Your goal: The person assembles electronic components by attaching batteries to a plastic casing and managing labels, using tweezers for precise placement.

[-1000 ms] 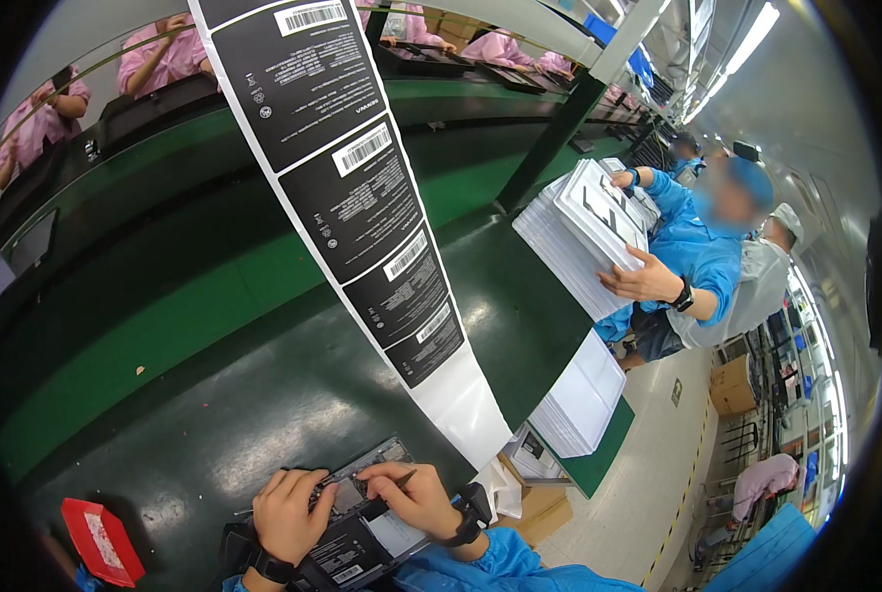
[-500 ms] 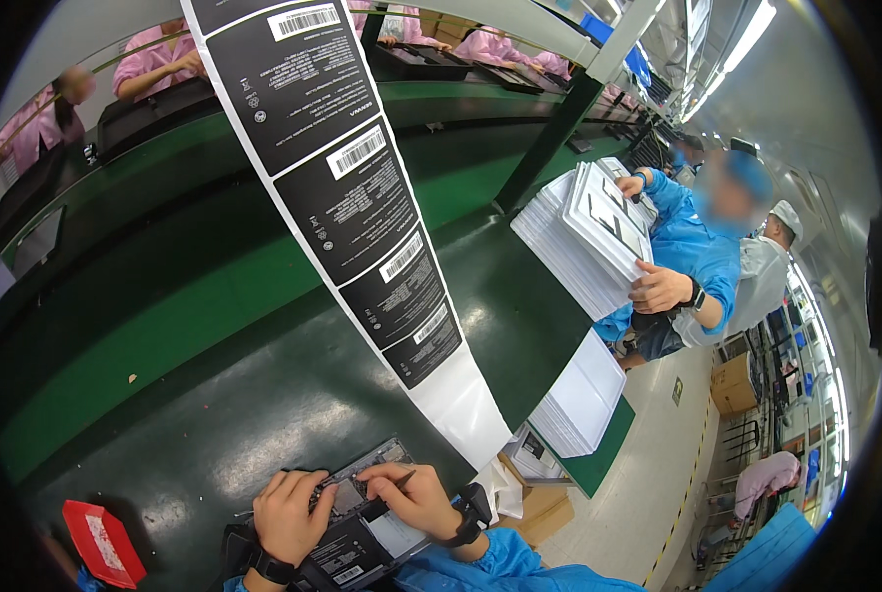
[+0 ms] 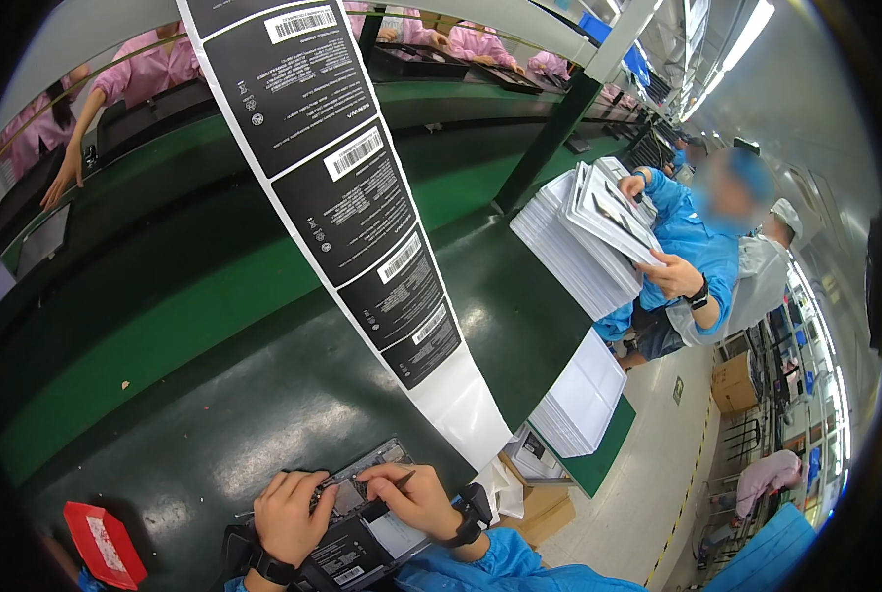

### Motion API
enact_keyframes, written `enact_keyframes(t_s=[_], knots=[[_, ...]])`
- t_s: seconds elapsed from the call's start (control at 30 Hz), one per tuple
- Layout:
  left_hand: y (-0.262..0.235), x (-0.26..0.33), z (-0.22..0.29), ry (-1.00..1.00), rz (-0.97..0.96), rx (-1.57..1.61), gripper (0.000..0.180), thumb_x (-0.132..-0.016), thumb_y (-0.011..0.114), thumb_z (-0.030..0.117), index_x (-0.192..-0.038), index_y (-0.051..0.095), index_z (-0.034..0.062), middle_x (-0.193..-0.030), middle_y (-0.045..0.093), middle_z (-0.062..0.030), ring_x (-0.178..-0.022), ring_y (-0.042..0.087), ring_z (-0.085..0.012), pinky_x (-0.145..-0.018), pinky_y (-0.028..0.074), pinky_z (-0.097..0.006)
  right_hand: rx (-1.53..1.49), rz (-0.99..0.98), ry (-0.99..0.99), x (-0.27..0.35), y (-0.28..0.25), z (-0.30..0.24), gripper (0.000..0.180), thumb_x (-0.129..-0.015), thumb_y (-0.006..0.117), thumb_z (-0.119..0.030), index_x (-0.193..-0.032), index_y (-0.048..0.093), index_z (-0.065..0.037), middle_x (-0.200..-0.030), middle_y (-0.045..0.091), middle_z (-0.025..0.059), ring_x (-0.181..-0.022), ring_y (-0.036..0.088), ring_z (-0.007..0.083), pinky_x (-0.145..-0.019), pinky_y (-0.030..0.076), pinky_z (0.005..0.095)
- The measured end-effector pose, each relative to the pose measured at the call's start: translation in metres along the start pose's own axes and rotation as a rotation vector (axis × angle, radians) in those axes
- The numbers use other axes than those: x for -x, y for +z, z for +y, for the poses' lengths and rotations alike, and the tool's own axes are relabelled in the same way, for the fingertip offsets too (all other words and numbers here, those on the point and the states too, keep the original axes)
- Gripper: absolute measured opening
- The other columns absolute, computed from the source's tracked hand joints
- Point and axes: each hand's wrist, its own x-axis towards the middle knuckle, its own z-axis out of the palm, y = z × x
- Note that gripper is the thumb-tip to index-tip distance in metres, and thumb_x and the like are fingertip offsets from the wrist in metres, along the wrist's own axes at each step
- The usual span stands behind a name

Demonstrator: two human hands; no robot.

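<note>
An opened, flat electronic device (image 3: 340, 549) lies at the table's near edge, with a bare circuit board along its far side and a black labelled battery nearer to me. My left hand (image 3: 291, 515) rests over the board's left part, its fingers bent and thumb close to the index finger; whatever lies between them is too small to make out. Over the board's right part, my right hand (image 3: 419, 501) is closed on a thin dark pointed tool (image 3: 405, 480), one end of which sticks out past the fingers. A white patch (image 3: 394, 534) beside the battery lies below my right hand.
A strip of black labels (image 3: 347, 197) hangs down to the table ahead. To the left sits a red tray (image 3: 104, 545) with small white bits. A co-worker in blue handles stacked white trays (image 3: 574, 242) at the right; more trays (image 3: 581, 395) stand lower. People in pink work across the line.
My hands and the device look unchanged. At the right, the co-worker has tilted the top white tray. Across the line, a person in pink has stretched an arm down toward the far left.
</note>
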Motion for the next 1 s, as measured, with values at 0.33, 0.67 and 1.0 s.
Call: enact_keyframes(t_s=[0.33, 0.67, 1.0], knots=[[0.0004, 0.0003, -0.0015, 0.021, 0.004, 0.003, 0.018, -0.083, 0.079, 0.019, -0.097, 0.076, 0.0078, -0.09, 0.072, -0.0031, -0.082, 0.068, -0.0245, -0.07, 0.055, -0.036, -0.015, -0.016, 0.024, 0.0005, -0.0012, -0.0041, 0.021, -0.101, 0.061, -0.009, -0.114, 0.074, 0.0, -0.083, 0.074, 0.007, -0.076, 0.068, 0.0112, -0.07, 0.053, 0.0259], [0.0008, 0.0002, -0.0013, 0.022, 0.004, 0.003, 0.018, -0.084, 0.079, 0.02, -0.097, 0.076, 0.0079, -0.09, 0.073, -0.0027, -0.083, 0.069, -0.0243, -0.07, 0.055, -0.037, -0.015, -0.017, 0.03, 0.0, -0.0014, -0.0035, 0.021, -0.101, 0.062, -0.009, -0.114, 0.074, 0.0, -0.082, 0.074, 0.0067, -0.075, 0.068, 0.0113, -0.071, 0.053, 0.0261], [0.0009, 0.0006, -0.0011, 0.016, -0.003, -0.006, 0.018, -0.084, 0.079, 0.02, -0.097, 0.076, 0.0083, -0.091, 0.073, -0.0024, -0.083, 0.069, -0.0238, -0.07, 0.055, -0.036, -0.002, -0.005, 0.019, 0.0005, -0.0004, -0.0019, 0.021, -0.101, 0.06, -0.009, -0.113, 0.074, 0.001, -0.083, 0.075, 0.0073, -0.076, 0.069, 0.0116, -0.071, 0.054, 0.0261]])
